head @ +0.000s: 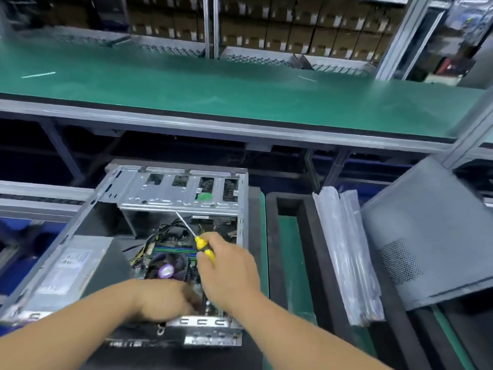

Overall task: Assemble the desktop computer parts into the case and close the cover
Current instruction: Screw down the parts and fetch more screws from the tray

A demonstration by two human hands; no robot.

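Note:
An open metal computer case (170, 193) lies on its side in front of me, with the motherboard, a CPU fan (166, 269) and loose cables inside. The power supply (66, 268) sits in its left part. My right hand (229, 265) grips a yellow-and-black screwdriver (204, 248), whose shaft points up and away over the board. My left hand (165, 300) reaches down into the case's near edge with curled fingers; what they touch is hidden. The grey side cover (432, 236) leans at the right.
A green conveyor belt (240, 84) runs across behind the case, with shelves of cardboard boxes (293, 28) beyond it. Black foam trays (282, 204) on a green mat lie right of the case, and flat plastic-wrapped packs (349, 257) rest against them.

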